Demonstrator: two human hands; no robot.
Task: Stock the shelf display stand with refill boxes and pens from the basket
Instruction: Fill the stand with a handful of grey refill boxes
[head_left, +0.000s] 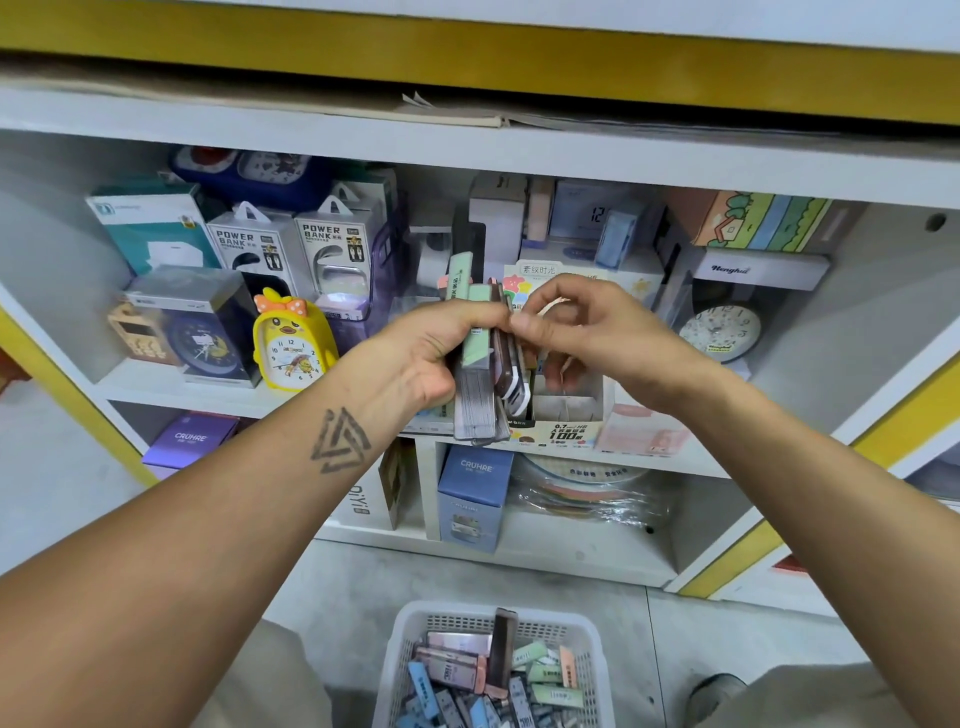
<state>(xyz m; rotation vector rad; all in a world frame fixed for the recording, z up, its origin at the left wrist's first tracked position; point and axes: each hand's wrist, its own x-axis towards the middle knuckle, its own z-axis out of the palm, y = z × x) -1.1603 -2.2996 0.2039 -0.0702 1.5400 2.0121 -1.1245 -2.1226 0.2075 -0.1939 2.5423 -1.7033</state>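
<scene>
While the left hand (415, 358) clamps a fanned stack of refill boxes (480, 374) upright, the right hand (582, 332) pinches the top edge of the nearest one, likely to peel it off for the display stand (566, 415) just behind the grip. These boxes look slim, flat and glossy, pale green and brown. Far below the grip, the white mesh basket (410, 654) holds more
</scene>
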